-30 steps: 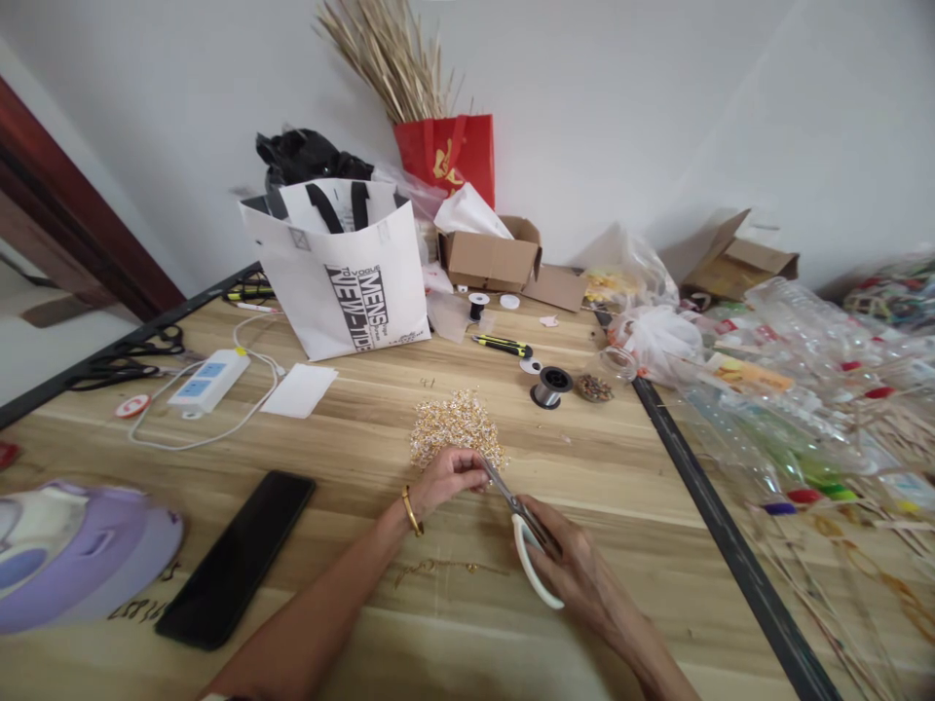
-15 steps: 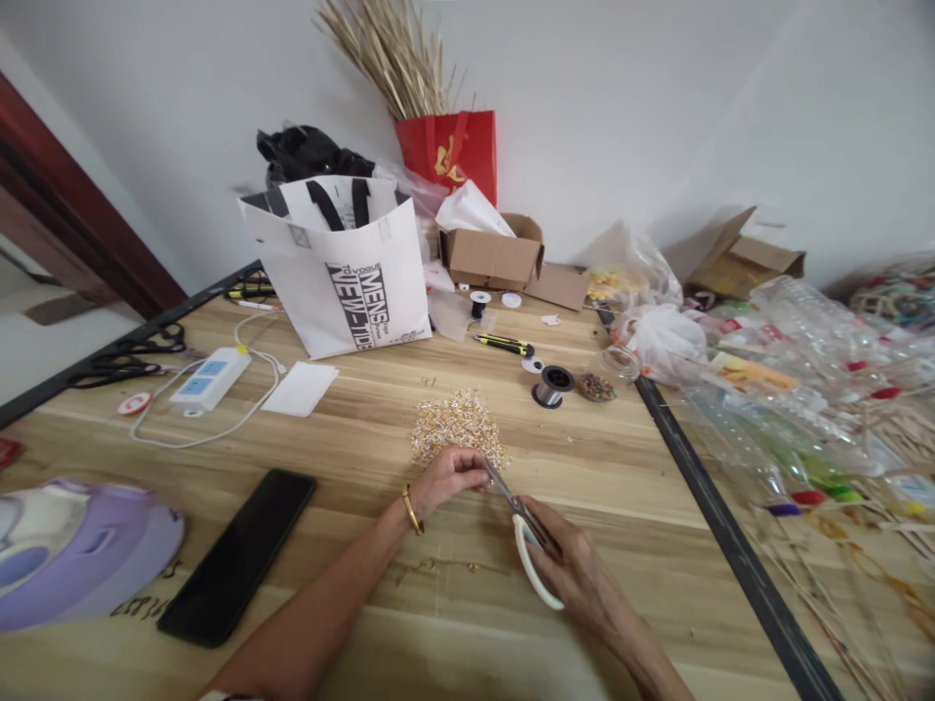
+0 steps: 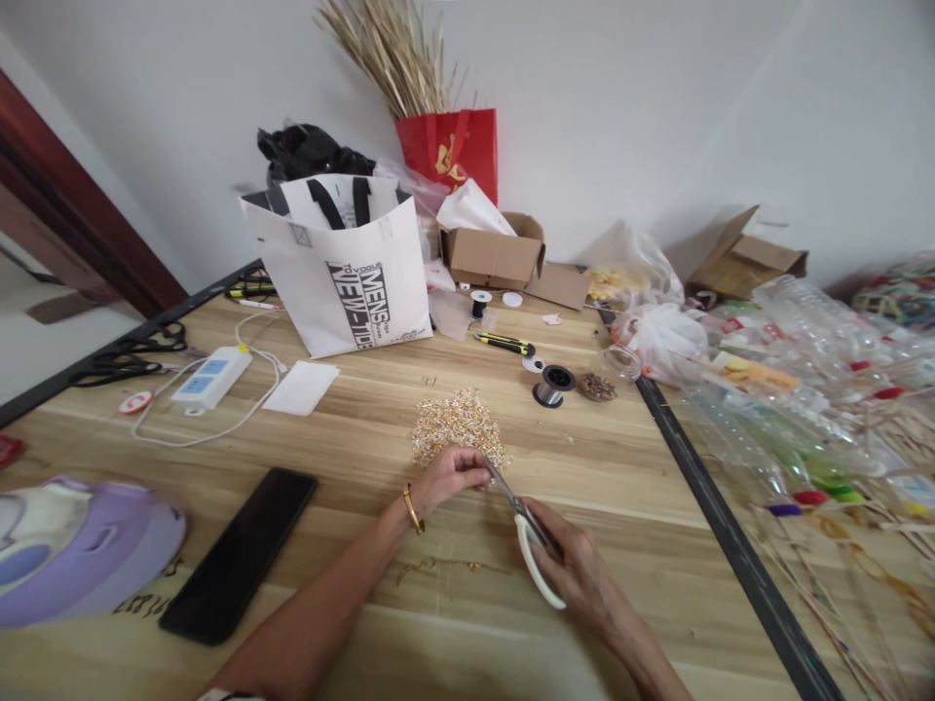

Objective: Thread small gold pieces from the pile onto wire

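The left hand (image 3: 454,474) pinches narrowly — what, I cannot tell — the right hand (image 3: 582,565) grips scissors (image 3: 518,506), tips angled there; beads (image 3: 456,419) lie just far, presumably for easy reach.

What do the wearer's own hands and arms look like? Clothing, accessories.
Left hand: ungloved, with a shiny gold-coloured rounded bangle at the wrist; a whitish sleeve edge just shows at frame bottom. Right hand: ungloved, no sleeve or jewellery visible.

Beads (image 3: 457,421) and wire spools (image 3: 553,387) suggest a craft workshop.
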The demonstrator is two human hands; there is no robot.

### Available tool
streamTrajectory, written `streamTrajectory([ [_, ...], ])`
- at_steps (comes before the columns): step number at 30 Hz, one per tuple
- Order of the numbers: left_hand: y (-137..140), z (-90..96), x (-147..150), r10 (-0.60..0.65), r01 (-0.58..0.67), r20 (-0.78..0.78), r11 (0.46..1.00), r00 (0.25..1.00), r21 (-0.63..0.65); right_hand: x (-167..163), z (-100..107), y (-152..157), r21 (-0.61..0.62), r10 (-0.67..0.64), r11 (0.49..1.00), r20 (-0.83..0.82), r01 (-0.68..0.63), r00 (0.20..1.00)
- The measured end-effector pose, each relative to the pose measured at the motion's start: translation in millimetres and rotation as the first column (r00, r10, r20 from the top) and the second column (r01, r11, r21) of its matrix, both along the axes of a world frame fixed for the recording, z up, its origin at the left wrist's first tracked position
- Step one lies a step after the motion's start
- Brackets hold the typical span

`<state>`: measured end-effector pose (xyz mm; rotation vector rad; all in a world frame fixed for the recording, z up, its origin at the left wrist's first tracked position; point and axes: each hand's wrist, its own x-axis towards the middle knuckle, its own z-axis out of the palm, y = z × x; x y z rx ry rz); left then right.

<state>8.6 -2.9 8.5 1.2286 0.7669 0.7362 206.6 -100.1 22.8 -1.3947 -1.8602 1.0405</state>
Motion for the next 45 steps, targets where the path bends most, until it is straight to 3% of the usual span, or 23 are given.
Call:
streamTrajectory([
  [11, -0.2, -1.9, 0.2, 0.037, -0.037, 0.021, 0.999, 0.999, -0.024, 4.0, -1.4, 0.4, -0.020, -0.016, 1.000, 0.029, 0.016, 0.999],
  [27, -0.3, -2.4, -0.1, 0.039, -0.039, 0.009, 0.999, 0.999, -0.006, 5.9, -5.6, 1.7, -0.099, -0.002, 0.995, -0.064, -0.005, 0.998],
  [45, -0.7, 1.0, 0.1, 0.021, -0.021, -0.020, 0.999, 1.000, 0.025, 6.7, 0.9, -0.2, -0.005, 0.002, 1.000, 0.020, -0.002, 1.000],
])
